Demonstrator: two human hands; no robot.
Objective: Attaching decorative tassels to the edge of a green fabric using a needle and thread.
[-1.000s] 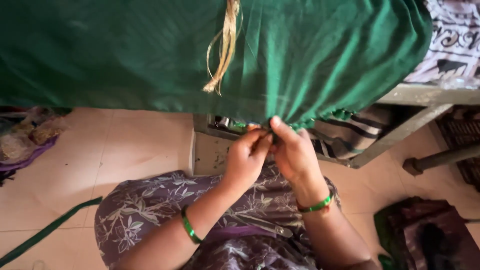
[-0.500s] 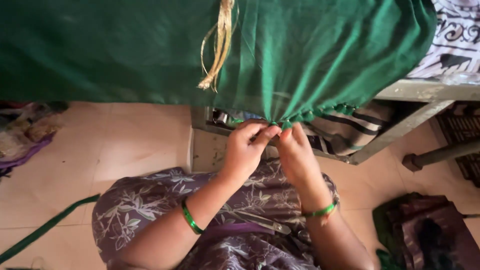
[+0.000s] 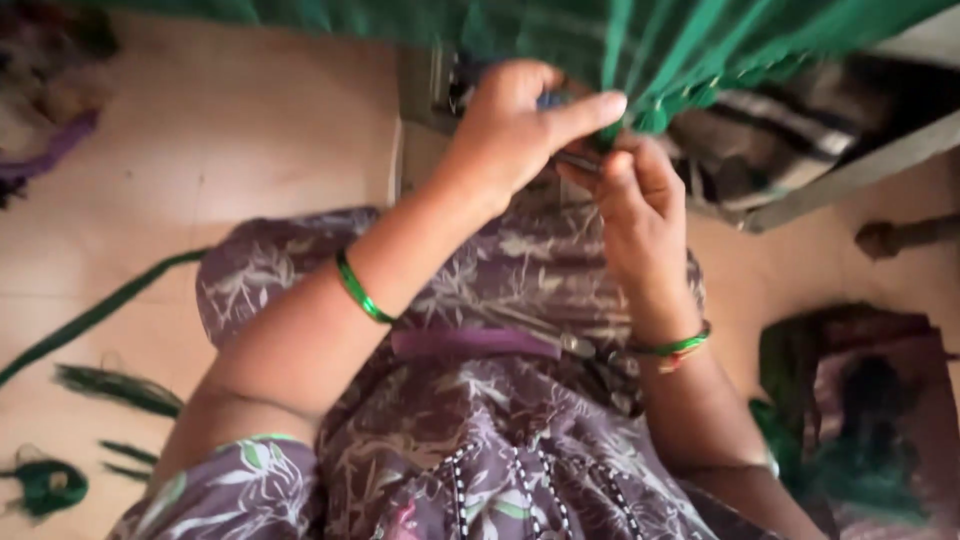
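Here, upper right of the frame, my left hand (image 3: 510,130) and right hand (image 3: 635,215) pinch the green cloth's (image 3: 700,50) hanging edge, directly above my fingertips; left hand sits higher, nearer.

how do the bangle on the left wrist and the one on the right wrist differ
The thin shiny green bangle on the left wrist is plain green all round; the green bangle on the right wrist shows a bit of red or orange beside the green. The left one sits partway up the forearm and crosses it at a steep slant; the right one sits close below the right hand and lies nearly level. Both are slim, glossy and green.
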